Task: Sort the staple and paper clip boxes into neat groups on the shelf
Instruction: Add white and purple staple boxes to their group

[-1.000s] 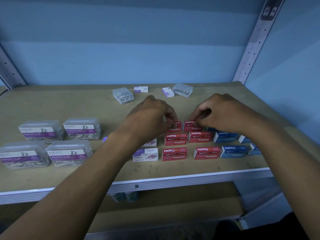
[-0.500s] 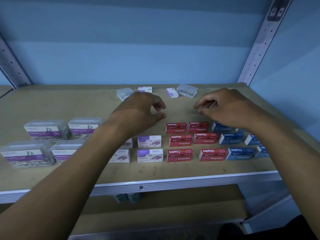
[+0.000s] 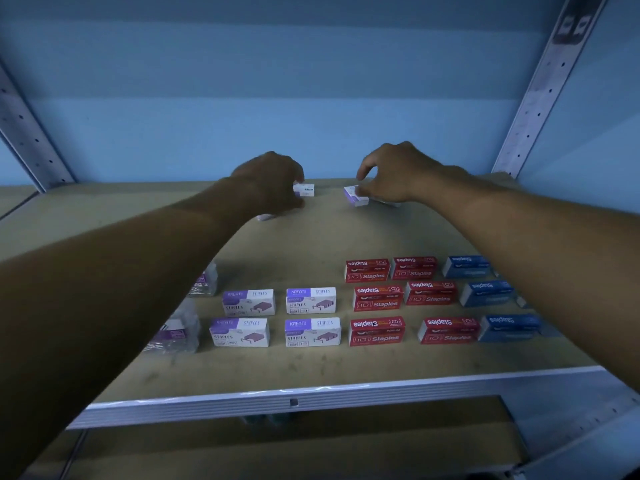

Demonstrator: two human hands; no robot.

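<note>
At the back of the tan wooden shelf [image 3: 311, 237], my left hand [image 3: 273, 183] curls its fingers around a small white-and-purple staple box [image 3: 304, 189], pinching its left end. My right hand [image 3: 391, 178] grips another small white-and-purple box [image 3: 355, 196], lying slightly tilted, thumb raised above it. Something clear shows beneath each hand; I cannot tell what. Nearer the front edge stand four white-and-purple cardboard staple boxes [image 3: 311, 301] in two rows, then six red staple boxes [image 3: 376, 297], then blue staple boxes [image 3: 486, 293] partly behind my right forearm. Clear plastic paper clip boxes [image 3: 173, 336] peek from under my left forearm.
</note>
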